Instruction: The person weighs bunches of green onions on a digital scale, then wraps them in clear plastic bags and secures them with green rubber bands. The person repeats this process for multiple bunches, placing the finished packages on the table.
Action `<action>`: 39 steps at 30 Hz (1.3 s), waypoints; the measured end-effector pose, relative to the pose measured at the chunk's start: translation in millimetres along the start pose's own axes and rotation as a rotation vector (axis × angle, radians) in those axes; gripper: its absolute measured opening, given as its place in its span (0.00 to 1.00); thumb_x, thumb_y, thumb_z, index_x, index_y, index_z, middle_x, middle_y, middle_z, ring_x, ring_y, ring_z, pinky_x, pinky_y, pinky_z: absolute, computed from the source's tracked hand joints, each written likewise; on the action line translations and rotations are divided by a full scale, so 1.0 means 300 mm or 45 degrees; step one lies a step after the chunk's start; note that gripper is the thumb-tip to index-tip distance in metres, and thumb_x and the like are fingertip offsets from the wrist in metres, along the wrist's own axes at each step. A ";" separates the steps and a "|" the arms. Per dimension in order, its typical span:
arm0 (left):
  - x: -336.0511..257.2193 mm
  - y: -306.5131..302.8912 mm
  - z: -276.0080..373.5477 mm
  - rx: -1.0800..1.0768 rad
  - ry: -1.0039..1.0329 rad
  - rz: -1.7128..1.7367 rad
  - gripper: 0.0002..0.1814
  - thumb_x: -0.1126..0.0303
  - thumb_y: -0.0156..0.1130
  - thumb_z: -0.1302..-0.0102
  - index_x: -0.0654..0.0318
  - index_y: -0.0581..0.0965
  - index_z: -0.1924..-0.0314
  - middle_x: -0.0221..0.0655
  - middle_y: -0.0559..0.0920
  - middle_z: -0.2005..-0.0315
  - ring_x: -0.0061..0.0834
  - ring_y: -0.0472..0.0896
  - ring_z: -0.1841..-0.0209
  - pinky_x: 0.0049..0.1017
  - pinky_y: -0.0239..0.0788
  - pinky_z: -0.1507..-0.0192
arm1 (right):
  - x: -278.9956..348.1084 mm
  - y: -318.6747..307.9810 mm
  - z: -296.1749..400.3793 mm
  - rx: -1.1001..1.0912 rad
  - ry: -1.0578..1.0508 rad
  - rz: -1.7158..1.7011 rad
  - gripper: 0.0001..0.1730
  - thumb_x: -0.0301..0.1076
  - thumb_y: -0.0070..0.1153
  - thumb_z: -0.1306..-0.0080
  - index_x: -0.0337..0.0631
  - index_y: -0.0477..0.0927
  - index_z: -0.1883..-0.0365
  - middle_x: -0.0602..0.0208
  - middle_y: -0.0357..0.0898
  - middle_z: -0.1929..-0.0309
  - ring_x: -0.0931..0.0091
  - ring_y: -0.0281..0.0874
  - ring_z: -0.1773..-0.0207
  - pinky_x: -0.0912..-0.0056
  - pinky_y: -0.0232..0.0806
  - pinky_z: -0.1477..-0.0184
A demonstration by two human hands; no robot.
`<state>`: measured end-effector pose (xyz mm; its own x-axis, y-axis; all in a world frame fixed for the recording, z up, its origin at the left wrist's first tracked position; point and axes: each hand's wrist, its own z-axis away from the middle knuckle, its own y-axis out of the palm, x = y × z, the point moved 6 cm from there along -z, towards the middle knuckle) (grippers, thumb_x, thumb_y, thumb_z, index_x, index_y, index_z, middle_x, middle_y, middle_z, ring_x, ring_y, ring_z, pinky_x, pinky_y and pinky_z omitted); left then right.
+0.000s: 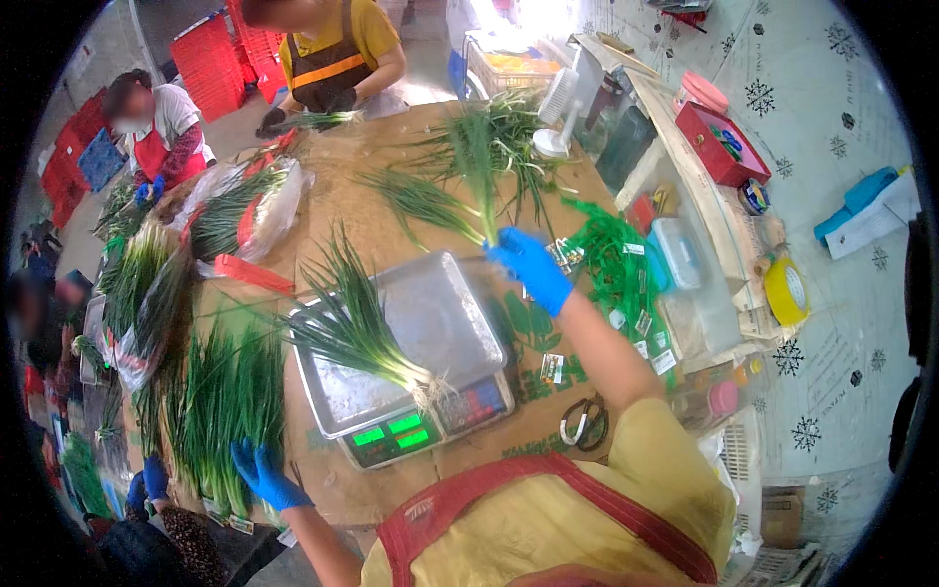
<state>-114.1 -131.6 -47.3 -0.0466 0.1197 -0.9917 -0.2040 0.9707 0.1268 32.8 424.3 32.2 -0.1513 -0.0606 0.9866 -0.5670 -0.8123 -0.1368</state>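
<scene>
My right hand (530, 270), in a blue glove, is closed around the root ends of a few green onions (480, 176), whose leaves fan out over the far side of the table. Below and left of it, a bunch of green onions (374, 337) lies across the steel pan of a digital scale (433, 293), roots hanging over the front rim. At the lower left my gloved left hand (260, 473) has its fingers apart, beside a row of green onion bunches (231, 411). Whether its fingertips touch them, I cannot tell.
Black-handled scissors (585, 425) and a printed tag (552, 368) lie right of the scale. Green tie ribbons (612, 257) heap up beyond. Loose green onions (513, 125) lie at the far edge. Bagged onions (249, 205) are at left. Co-workers stand around the cardboard-covered table (337, 183).
</scene>
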 end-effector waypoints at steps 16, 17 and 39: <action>0.004 -0.097 0.094 0.005 -0.059 0.225 0.30 0.80 0.52 0.38 0.61 0.62 0.35 0.37 0.68 0.42 0.31 0.67 0.41 0.30 0.59 0.40 | -0.087 0.301 0.308 0.126 -0.315 0.557 0.15 0.39 0.53 0.37 0.39 0.80 0.57 0.52 0.79 0.61 0.62 0.78 0.59 0.64 0.69 0.56; 0.019 -0.096 0.092 0.007 -0.066 0.243 0.30 0.79 0.52 0.38 0.61 0.62 0.35 0.37 0.69 0.42 0.30 0.67 0.42 0.29 0.60 0.41 | -0.084 0.281 0.319 0.110 -0.262 0.553 0.14 0.38 0.52 0.36 0.39 0.80 0.57 0.52 0.79 0.60 0.63 0.78 0.59 0.65 0.69 0.55; -0.015 -0.001 0.112 0.145 -0.182 0.255 0.18 0.72 0.59 0.37 0.65 0.74 0.46 0.33 0.79 0.54 0.25 0.77 0.54 0.26 0.70 0.54 | -0.170 0.373 0.288 0.011 -0.349 0.496 0.14 0.34 0.56 0.38 0.41 0.80 0.55 0.59 0.81 0.60 0.70 0.79 0.60 0.68 0.70 0.58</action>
<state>-81.1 -125.5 -43.6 0.0649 0.3320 -0.9410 -0.0931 0.9409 0.3255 47.1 286.3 -25.6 -0.1315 -0.5116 0.8491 -0.5035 -0.7034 -0.5017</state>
